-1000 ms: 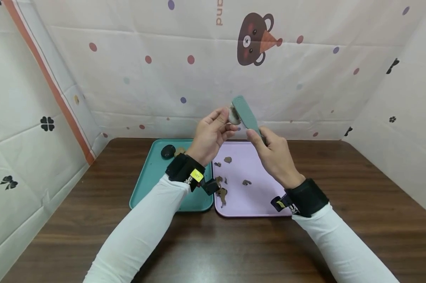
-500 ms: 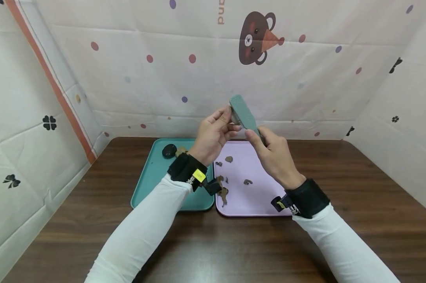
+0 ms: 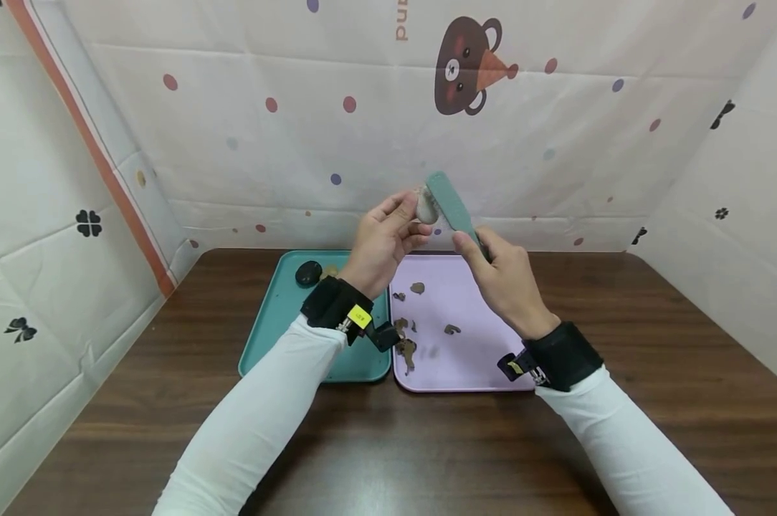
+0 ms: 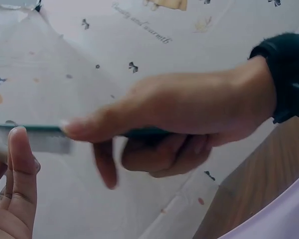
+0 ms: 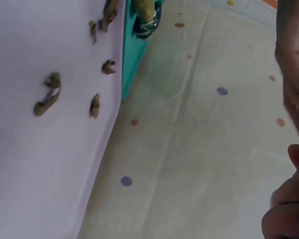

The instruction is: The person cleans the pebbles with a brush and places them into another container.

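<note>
Held up above the trays, a pale grey pebble (image 3: 426,206) is pinched between the thumb and fingers of my left hand (image 3: 387,236). My right hand (image 3: 507,283) grips the handle of a teal brush (image 3: 449,201), thumb along its back. The brush head stands at the pebble's right side; in the left wrist view its pale bristles (image 4: 47,142) are blurred beside the left fingers. Whether bristles touch the pebble at this instant, I cannot tell. The right wrist view catches only part of both hands at its right edge.
A teal tray (image 3: 266,337) at left carries a glossy black stone (image 3: 308,274) and a yellowish stone (image 3: 329,271), partly behind my left wrist. Beside it, a lilac tray (image 3: 479,365) bears several brown scraps (image 3: 406,352). A printed cloth (image 3: 246,165) rises behind the wooden table (image 3: 388,459).
The brush covered more of the pebble half a second ago; it has shifted slightly right, and the pebble shows again, looking paler than a second ago. Both hands keep their hold.
</note>
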A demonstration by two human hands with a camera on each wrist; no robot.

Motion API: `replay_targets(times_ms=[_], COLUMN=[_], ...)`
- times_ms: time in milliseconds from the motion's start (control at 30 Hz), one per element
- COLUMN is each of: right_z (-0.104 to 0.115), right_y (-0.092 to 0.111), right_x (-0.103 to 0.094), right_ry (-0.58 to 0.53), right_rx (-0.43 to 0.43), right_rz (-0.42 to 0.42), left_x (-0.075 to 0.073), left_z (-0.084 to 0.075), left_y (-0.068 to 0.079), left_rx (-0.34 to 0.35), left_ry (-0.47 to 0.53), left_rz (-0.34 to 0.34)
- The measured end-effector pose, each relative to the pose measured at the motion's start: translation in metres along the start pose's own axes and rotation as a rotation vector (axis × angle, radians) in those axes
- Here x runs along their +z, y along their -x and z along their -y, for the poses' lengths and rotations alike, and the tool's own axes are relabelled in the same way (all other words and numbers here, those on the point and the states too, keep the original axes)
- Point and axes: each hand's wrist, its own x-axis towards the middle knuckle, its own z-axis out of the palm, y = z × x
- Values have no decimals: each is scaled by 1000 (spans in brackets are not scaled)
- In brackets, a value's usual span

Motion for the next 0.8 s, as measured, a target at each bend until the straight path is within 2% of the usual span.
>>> replay_targets(times_ms=[233, 400, 600, 800], right_z=[-1, -6, -3, -7], right_y=[2, 0, 0, 0], right_x=[0, -1, -1, -2], right_ry=[-23, -8, -22, -14], right_rx=[-10, 20, -47, 17], right_rz=[60, 11, 67, 18], left_x=[-2, -1, -1, -3], left_z=[1, 0, -1, -4], left_y=[-1, -2, -2, -3], left_rx=[-3, -5, -6, -5], left_ry=[25, 50, 50, 53], left_rz=[-20, -20, -17, -12])
